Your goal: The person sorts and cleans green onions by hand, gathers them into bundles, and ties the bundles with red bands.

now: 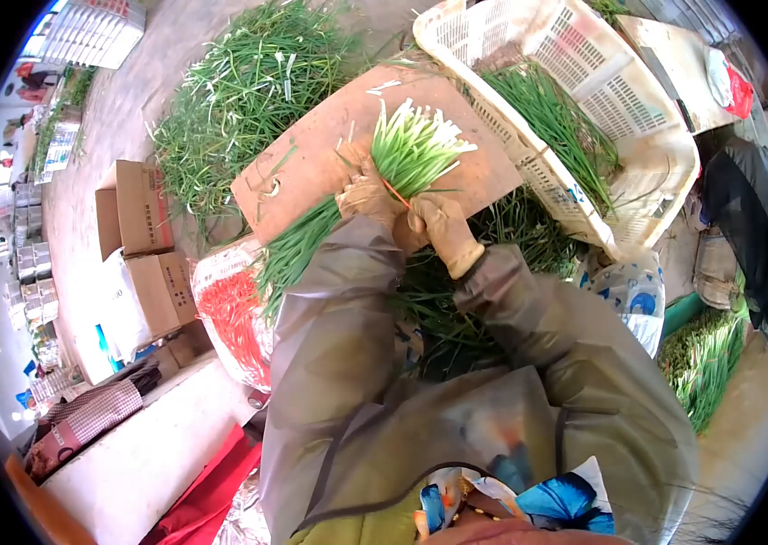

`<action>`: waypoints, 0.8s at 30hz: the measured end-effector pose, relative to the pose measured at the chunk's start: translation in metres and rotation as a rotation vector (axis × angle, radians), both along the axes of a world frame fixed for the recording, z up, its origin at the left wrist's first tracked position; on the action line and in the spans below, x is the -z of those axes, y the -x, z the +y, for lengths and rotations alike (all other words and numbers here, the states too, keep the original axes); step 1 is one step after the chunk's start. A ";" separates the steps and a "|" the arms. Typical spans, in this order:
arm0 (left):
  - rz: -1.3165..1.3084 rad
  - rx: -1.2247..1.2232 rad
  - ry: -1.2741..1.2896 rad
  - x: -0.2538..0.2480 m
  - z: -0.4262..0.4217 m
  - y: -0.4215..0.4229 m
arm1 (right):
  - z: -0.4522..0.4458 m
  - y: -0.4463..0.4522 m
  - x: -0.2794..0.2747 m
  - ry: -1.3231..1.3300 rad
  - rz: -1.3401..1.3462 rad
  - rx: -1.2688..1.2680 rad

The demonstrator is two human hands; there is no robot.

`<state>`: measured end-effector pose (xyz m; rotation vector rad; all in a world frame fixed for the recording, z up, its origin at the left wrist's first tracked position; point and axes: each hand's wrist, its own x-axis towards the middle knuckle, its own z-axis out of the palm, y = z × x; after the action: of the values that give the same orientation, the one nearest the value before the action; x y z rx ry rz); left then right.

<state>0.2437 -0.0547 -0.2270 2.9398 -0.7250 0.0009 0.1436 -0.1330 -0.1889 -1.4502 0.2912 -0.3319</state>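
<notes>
A bunch of chives [411, 150] lies across a brown board [289, 186], its pale cut ends pointing up and away and its green leaves trailing to the lower left. My gloved left hand [369, 195] is closed around the bunch near the middle. On its right side my gloved right hand [443, 227] pinches a red tie [393, 191] that runs against the stems. Whether the tie goes all the way round is hidden by the bunch and my hands. A few loose white stem bits lie on the board.
A heap of loose chives [248, 100] covers the floor at the upper left. A white plastic crate [606, 68] with more chives stands on the right. Red ties fill a clear bag [234, 313] beside my left arm. Cardboard boxes [152, 291] stand further left.
</notes>
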 end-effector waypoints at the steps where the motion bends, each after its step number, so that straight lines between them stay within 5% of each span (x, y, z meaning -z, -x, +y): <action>1: -0.007 -0.010 0.010 0.004 -0.001 0.003 | 0.001 -0.001 -0.015 -0.166 0.057 0.005; 2: 0.004 -0.010 0.008 0.009 -0.002 0.004 | 0.000 -0.005 -0.029 -0.332 0.115 0.017; 4: 0.030 -0.013 0.001 0.018 -0.002 0.007 | -0.008 -0.042 -0.035 -0.059 0.004 0.110; 6: 0.056 -0.017 0.002 0.028 -0.001 0.013 | -0.009 -0.099 -0.030 0.310 -0.006 0.144; 8: 0.091 -0.029 -0.027 0.019 -0.002 0.011 | -0.003 -0.155 0.010 1.000 0.079 0.223; 9: 0.148 -0.040 -0.076 0.011 -0.004 0.010 | -0.009 -0.163 0.030 1.001 0.083 0.231; 11: 0.258 -0.069 -0.151 -0.011 -0.017 0.006 | -0.030 -0.168 0.013 -0.313 0.424 -0.099; 13: 0.334 -0.079 -0.199 -0.016 -0.012 0.017 | -0.074 -0.143 0.033 0.202 0.233 -0.174; 14: 0.168 -0.031 -0.118 -0.017 -0.010 0.020 | -0.091 -0.119 -0.003 0.436 -0.031 -0.003; 16: 0.030 0.001 -0.021 -0.015 -0.008 0.020 | -0.120 -0.067 -0.054 0.626 -0.030 0.276; 17: 0.031 0.001 -0.018 -0.013 -0.009 0.020 | -0.133 -0.046 -0.059 0.579 0.237 0.377; 19: 0.041 -0.006 -0.042 -0.020 -0.010 0.020 | -0.166 -0.026 0.035 0.561 0.342 0.183; 20: 0.061 -0.011 -0.051 -0.025 -0.010 0.021 | -0.132 -0.010 -0.020 0.779 0.582 0.215; 24: -0.004 -0.002 0.002 -0.021 -0.010 0.023 | -0.112 -0.016 -0.016 0.580 0.585 0.208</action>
<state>0.2209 -0.0643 -0.2064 2.9395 -0.7218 0.0071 0.1595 -0.2454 -0.1733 -2.0836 0.8769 -0.1526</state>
